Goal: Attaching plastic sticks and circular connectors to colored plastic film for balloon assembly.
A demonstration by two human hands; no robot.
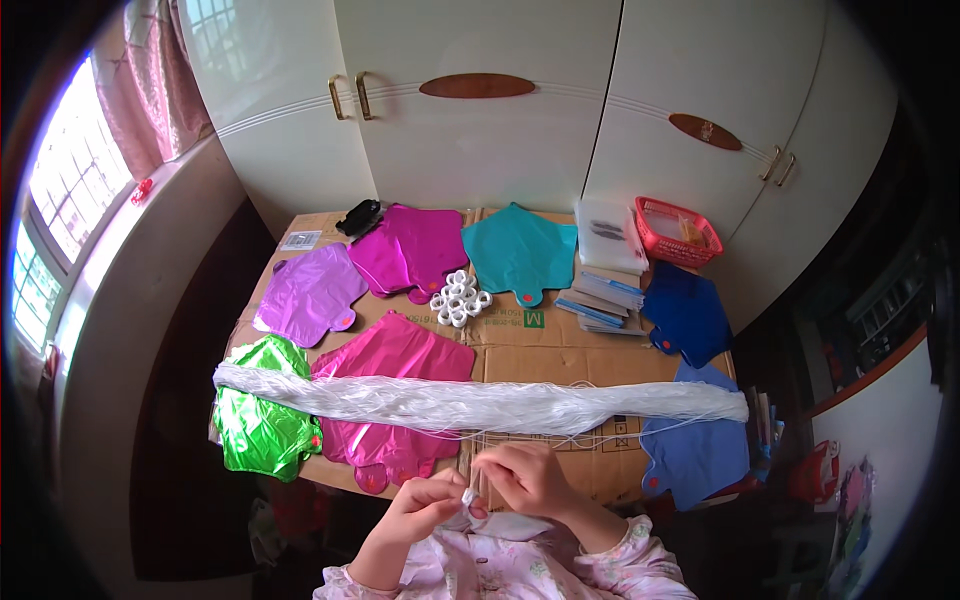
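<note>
Beyond hands [490, 495], string bundle [480, 403] (balloons [395, 400] beneath)

Both forearms come up from the lower edge in pale pink patterned sleeves and bend inward, so the hands meet close in front of the body. The left hand [425, 505] sits a little lower, its fingers curled and its thumb and fingertips pinched together toward the right. The right hand [530, 478] lies just above and beside it, knuckles up, fingers bent down in a pinch. The fingertips of the two hands nearly touch.
</note>
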